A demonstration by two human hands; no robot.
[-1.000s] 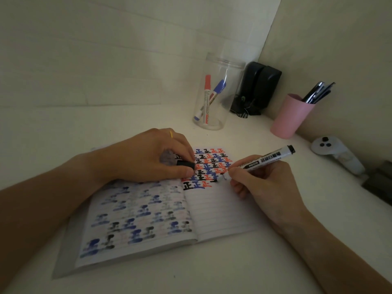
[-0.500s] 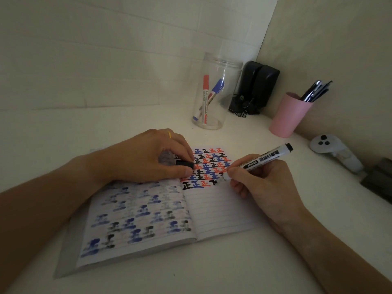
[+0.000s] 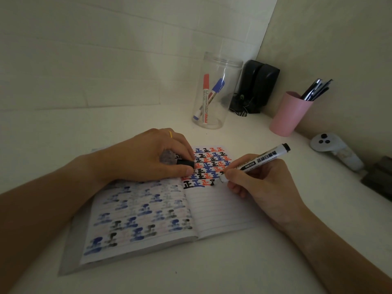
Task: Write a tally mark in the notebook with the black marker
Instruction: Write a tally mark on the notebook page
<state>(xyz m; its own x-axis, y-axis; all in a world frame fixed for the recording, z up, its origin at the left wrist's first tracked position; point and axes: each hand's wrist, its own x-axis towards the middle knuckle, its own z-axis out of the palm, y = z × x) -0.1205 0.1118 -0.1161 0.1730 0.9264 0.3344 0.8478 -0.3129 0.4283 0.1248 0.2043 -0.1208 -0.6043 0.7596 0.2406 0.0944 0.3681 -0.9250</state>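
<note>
An open lined notebook lies on the white desk, its right page filled at the top with black, blue and red tally characters. My right hand grips the black marker, whose tip touches the page at a fresh black stroke at the end of the lowest written row. My left hand rests on the notebook's middle and pinches the marker's black cap between thumb and fingers. The left page shows blurred ink bleed-through.
A clear jar with a red and a blue marker stands behind the notebook. A black device sits in the corner, a pink cup of pens to its right, and a white controller near the right wall.
The marker tip has moved slightly down and left on the page, and a new black stroke has appeared after the red character. My left hand stays put.
</note>
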